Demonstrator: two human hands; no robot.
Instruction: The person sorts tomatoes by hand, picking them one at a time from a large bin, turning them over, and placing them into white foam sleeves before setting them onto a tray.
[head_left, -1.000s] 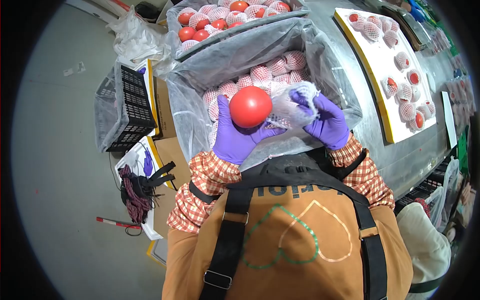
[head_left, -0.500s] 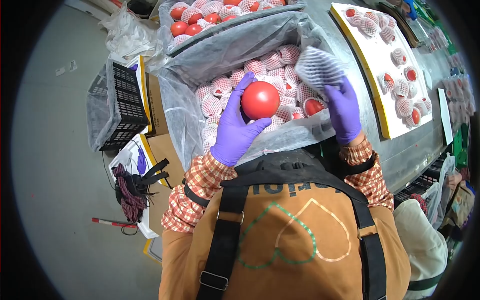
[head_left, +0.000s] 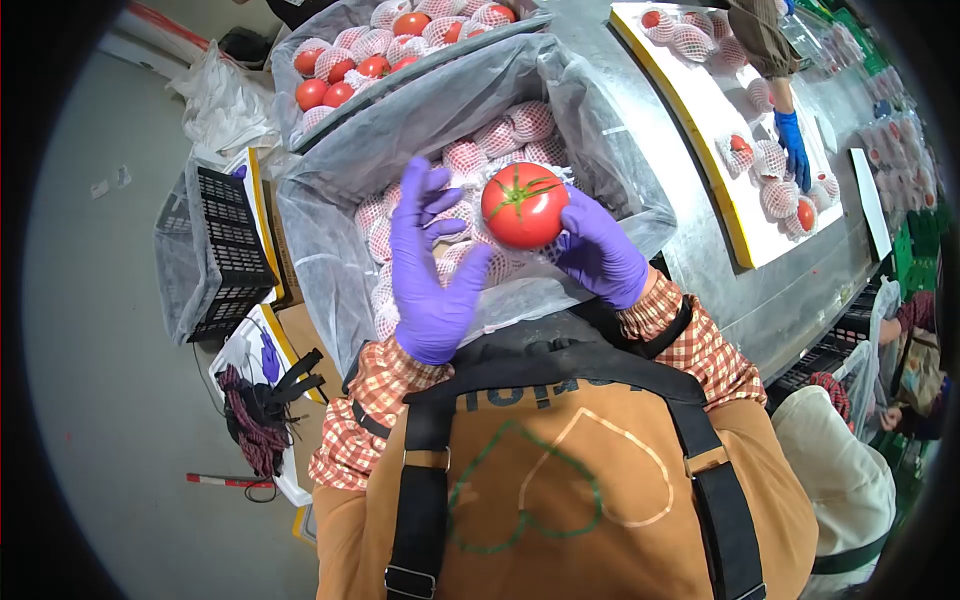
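A red tomato with its green calyx facing up is in my right hand, fingers around its right side. Bits of white foam net show at the tomato's right edge and beneath it, mostly hidden by the fruit and fingers. My left hand, in a purple glove like the right, is just left of the tomato, apart from it, with fingers spread and nothing held. Below both hands, foam-netted tomatoes lie in a crate lined with pale sheeting.
Behind stands another lined crate of tomatoes. To the right, a white board with a yellow edge bears netted tomatoes on the metal table. A co-worker's blue-gloved hand reaches over it. A black crate stands at left.
The tomato has passed from my left hand to my right and turned calyx up. My left hand has opened and moved left. A co-worker's blue-gloved hand has appeared over the board.
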